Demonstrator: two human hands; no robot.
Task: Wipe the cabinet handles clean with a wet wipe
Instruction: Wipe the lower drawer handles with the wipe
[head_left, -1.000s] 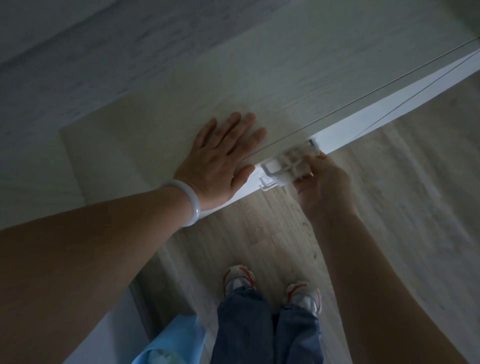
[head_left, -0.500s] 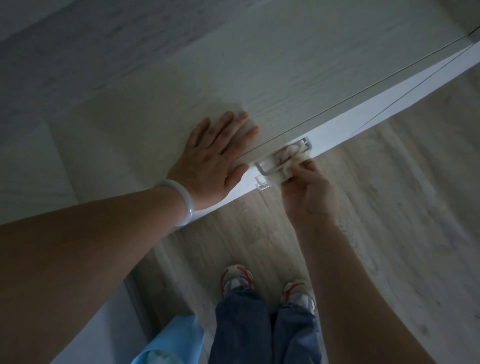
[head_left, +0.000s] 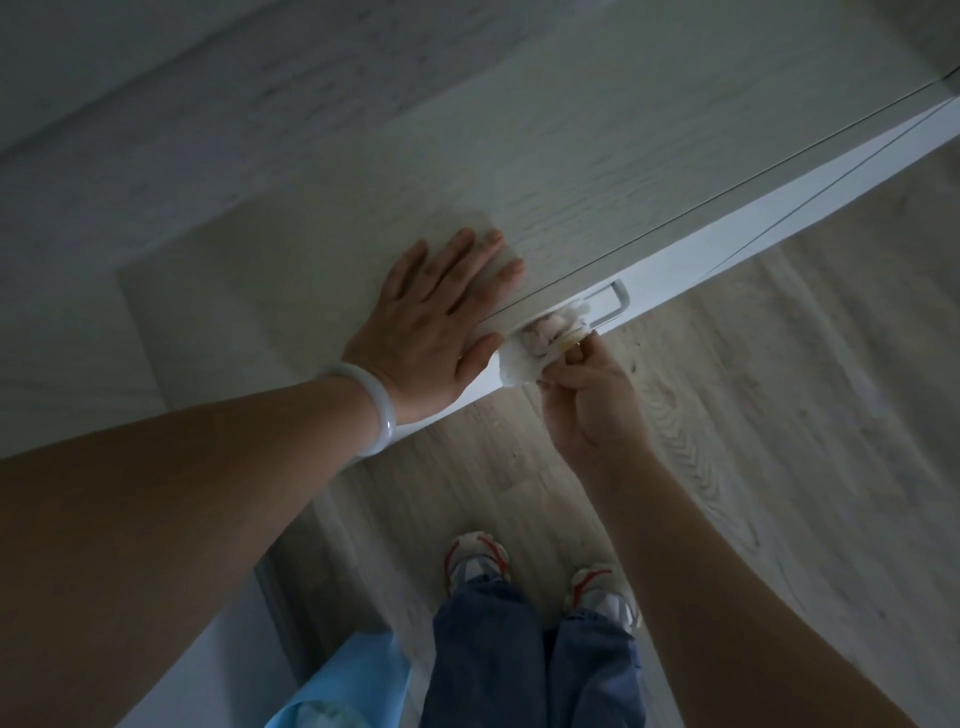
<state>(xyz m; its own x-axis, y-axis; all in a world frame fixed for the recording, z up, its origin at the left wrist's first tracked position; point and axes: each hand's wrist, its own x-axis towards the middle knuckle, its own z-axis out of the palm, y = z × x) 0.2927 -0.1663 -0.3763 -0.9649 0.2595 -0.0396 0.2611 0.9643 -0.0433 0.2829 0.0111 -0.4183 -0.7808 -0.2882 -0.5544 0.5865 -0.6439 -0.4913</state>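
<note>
Here the wet wipe is bunched around the near end of the cabinet handle, the metal bar fixed to the white front edge of the cabinet door. The right hand reaches up from below the handle, and its fingers curl through the gap behind the bar with the wipe wrapped over them, so the hand is clenched on wipe and bar together. The far end of the handle, with its bent corner, stands bare beyond the wipe. The left hand lies flat on the wood-grain face of the cabinet, just beside the handle's near end, fingers straight and holding nothing; it seems to steady the door. A pale bangle sits on that wrist.

The wipe looks soft, limp and damp, so it should fold to the shape of the bar but may slip or bunch unless it is pinched firmly. It is best held as it is now, gathered between fingers and thumb and closed round the bar. The handle itself looks stiff and smooth; it probably takes a firm rub, though the door may swing if not braced. Below the handle lies the wood floor, with the person's shoes on it.
</note>
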